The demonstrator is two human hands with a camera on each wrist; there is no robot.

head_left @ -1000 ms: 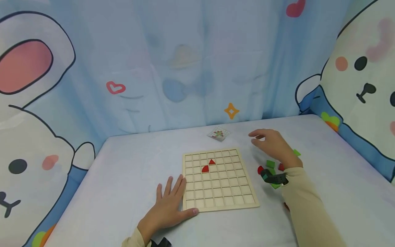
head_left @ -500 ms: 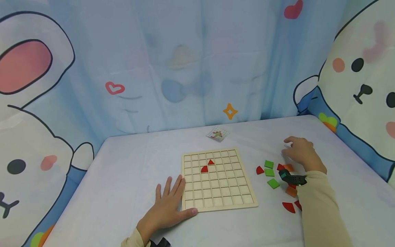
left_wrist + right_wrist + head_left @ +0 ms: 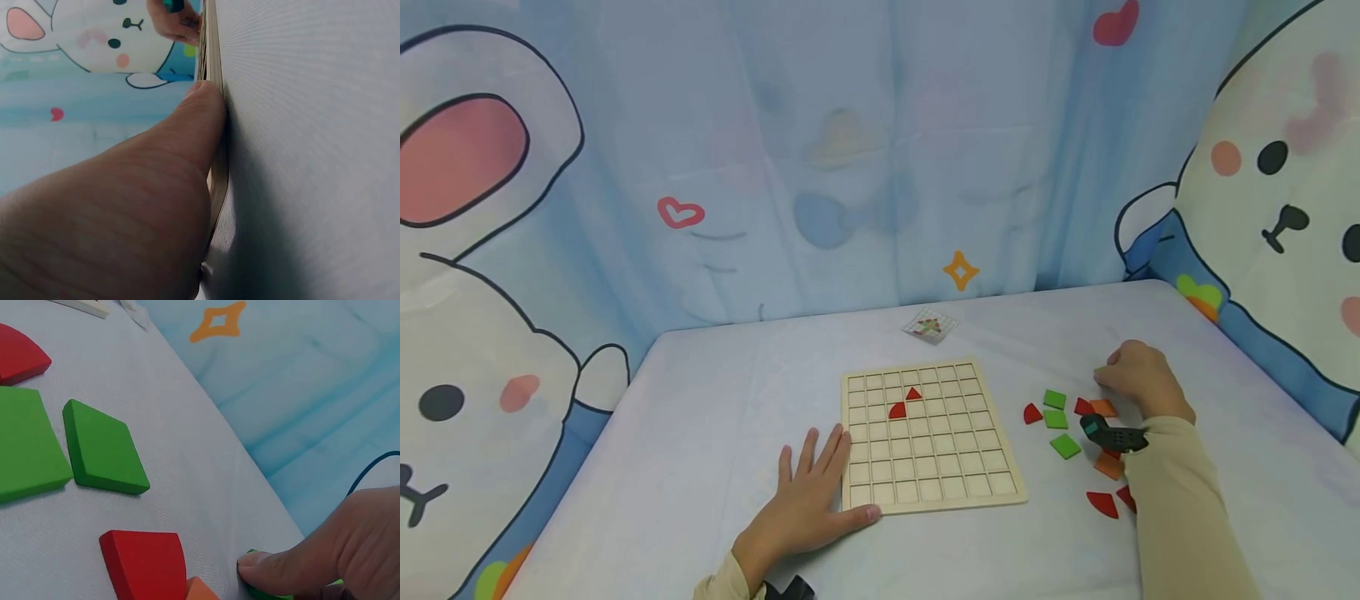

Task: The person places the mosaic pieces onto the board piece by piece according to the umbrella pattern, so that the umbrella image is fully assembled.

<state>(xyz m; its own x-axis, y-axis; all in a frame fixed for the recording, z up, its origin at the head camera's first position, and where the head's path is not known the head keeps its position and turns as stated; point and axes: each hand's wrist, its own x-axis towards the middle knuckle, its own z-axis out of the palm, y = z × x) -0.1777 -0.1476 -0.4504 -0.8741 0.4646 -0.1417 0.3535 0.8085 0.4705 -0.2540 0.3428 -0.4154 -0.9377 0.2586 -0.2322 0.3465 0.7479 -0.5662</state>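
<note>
My left hand lies with spread, straight fingers along the left edge of a wooden grid board, its thumb at the board's near corner. On the board sit a red triangle and a red quarter-circle piece. To the right of the board, my right hand is down at the table with its fingers curled. Its thumb presses a green block, pinched low against the cloth; the hand hides most of this block.
Between board and right arm lie several loose pieces, among them a green square, a red quarter-circle piece and an orange block. A small patterned card lies behind the board. A blue curtain borders the table's far edge.
My right hand has swung from behind the board out to the right and down to the table, its fingers curling in onto a green block. The left hand and board have stayed still.
</note>
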